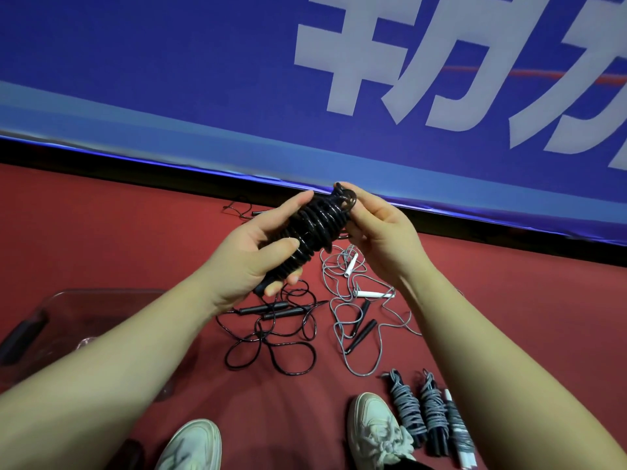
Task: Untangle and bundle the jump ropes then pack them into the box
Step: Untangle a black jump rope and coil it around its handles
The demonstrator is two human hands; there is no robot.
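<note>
Between both hands' fingers (291, 245): coiled black rope (314, 228).

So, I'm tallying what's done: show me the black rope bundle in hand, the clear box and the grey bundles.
black rope bundle (314, 228): head view, middle coils.
clear box (84, 294): head view, far rim.
grey bundles (406, 409): head view, leftmost bundle's wraps.

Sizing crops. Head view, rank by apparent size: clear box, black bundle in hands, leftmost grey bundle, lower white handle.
1. clear box, partly hidden.
2. black bundle; nearer the camera, so real size against grey is unsure.
3. leftmost grey bundle.
4. lower white handle.
</note>
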